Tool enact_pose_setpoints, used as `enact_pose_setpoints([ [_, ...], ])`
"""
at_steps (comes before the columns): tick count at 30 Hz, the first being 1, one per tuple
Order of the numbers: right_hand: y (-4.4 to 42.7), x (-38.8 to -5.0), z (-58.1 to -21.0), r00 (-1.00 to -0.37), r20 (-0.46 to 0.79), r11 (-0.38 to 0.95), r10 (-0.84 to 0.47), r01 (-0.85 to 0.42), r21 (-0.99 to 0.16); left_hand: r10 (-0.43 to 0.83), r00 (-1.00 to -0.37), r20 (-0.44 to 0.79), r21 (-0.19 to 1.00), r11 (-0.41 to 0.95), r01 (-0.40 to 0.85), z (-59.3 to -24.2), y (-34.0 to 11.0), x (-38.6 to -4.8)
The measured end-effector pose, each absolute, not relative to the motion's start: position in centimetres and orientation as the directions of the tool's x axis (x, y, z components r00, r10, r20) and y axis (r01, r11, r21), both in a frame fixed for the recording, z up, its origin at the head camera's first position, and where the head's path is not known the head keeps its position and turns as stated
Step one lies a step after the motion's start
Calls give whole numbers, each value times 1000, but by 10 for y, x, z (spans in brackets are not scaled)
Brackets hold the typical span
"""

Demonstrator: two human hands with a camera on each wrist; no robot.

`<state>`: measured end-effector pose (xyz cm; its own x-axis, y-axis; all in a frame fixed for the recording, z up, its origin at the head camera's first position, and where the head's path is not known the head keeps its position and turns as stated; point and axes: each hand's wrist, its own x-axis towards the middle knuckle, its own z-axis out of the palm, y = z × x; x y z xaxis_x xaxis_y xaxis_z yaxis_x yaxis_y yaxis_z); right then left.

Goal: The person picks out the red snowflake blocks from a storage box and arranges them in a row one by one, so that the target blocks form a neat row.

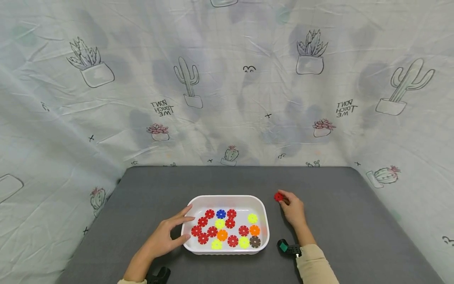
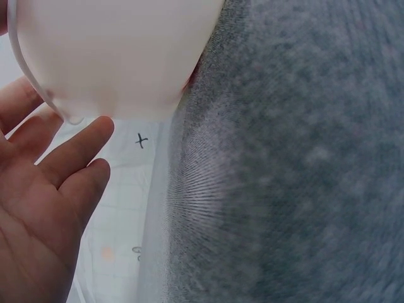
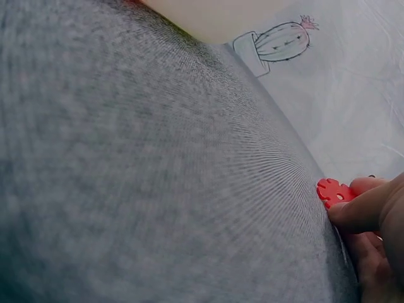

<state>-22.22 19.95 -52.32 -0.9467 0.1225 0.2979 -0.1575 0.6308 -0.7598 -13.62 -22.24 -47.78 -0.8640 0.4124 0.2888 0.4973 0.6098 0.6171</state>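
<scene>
Between the thumb and fingers of my right hand (image 1: 294,211) is a red notched interlocking disc (image 1: 278,197), right of the white plastic tray (image 1: 267,234). In the right wrist view the pinched disc shows its slotted edge and small centre hole. My left hand (image 1: 164,236) touches the tray's left side, its fingers and thumb nearly straight and spread over the rim. From the left wrist, two fingers (image 2: 82,148) show outside the tray wall. Inside the tray lie several more discs: red, yellow, orange, one blue disc (image 1: 221,214) and one brown disc (image 1: 254,241).
The tray stands on a grey cloth-covered table (image 1: 227,179). A pale curtain (image 1: 227,86) printed with cacti hangs behind and at both sides. Each wrist carries a dark strapped device, such as the right one (image 1: 289,247).
</scene>
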Motion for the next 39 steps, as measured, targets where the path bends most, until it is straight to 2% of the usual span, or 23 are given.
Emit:
enact_pose_setpoints([
  [6,198,-222,-523,-948,290,616,134,-149,-773,412,-865,286,619,610,495,-479,-224,-135],
  [16,200,-217,-520,-960,224,481,168,-118,-869,413,-862,293,618,606,500,-481,-223,-135],
  [24,196,-208,-511,-958,256,417,129,-182,-891,429,-847,314,604,597,527,-487,-223,-135],
  [39,157,-179,-440,-941,331,315,-65,-334,-888,432,-845,315,615,586,528,-484,-225,-138],
])
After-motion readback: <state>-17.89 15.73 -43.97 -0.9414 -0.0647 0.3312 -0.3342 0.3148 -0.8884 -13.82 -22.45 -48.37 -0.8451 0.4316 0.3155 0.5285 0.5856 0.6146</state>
